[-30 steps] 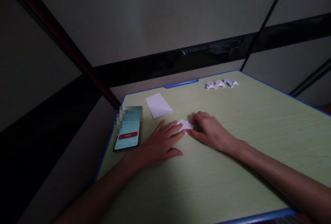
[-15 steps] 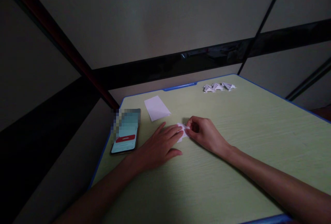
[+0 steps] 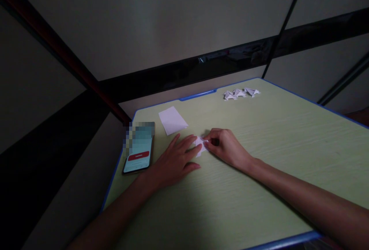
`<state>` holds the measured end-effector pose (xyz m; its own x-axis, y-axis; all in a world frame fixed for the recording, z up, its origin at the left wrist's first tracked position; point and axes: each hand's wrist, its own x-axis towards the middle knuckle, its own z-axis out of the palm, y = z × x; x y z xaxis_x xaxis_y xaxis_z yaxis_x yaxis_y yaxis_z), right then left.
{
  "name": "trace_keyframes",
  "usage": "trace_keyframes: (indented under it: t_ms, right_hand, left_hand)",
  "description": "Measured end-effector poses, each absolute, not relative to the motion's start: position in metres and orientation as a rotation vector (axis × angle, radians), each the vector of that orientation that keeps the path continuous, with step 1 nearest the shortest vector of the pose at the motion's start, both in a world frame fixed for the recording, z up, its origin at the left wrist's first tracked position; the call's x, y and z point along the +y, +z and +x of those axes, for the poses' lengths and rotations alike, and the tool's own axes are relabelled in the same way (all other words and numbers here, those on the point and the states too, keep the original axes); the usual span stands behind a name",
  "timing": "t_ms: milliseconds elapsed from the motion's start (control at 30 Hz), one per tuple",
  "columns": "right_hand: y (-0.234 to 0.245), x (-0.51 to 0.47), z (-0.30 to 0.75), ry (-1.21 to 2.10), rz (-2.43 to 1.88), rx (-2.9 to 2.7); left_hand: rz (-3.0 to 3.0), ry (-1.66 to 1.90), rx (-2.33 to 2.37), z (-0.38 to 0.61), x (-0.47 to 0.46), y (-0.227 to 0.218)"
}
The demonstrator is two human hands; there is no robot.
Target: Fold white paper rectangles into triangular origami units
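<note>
A small folded piece of white paper point(image 3: 200, 148) lies on the pale green table between my hands. My left hand point(image 3: 176, 160) rests flat with its fingers spread, and its fingertips touch the paper's left side. Thumb and forefinger of my right hand point(image 3: 223, 142) pinch the paper's right edge, partly hiding that side. The exact shape of the folds is too small to make out.
A white paper sheet point(image 3: 173, 120) lies beyond my left hand. To the left is a lit phone point(image 3: 139, 150), its upper part pixelated. Three folded paper figures point(image 3: 241, 94) sit near the far edge of the table point(image 3: 273, 127). Cabinet panels point(image 3: 178, 23) stand behind.
The fingers of my left hand have spread a little and shifted left on the folded paper, showing more of it. My right hand keeps its pinch. The whole view has shifted slightly.
</note>
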<state>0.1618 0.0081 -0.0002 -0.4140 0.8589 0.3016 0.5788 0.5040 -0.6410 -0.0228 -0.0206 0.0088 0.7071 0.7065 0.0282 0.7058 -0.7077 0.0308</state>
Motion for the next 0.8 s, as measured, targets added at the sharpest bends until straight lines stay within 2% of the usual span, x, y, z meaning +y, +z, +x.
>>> trace_keyframes:
  t_ms: [800]
  right_hand:
    - [0.0045,0.0076,0.1645,0.404,-0.96,-2.485]
  left_hand:
    - [2.799,0.112,1.156,-0.0221,-0.0152,0.0095]
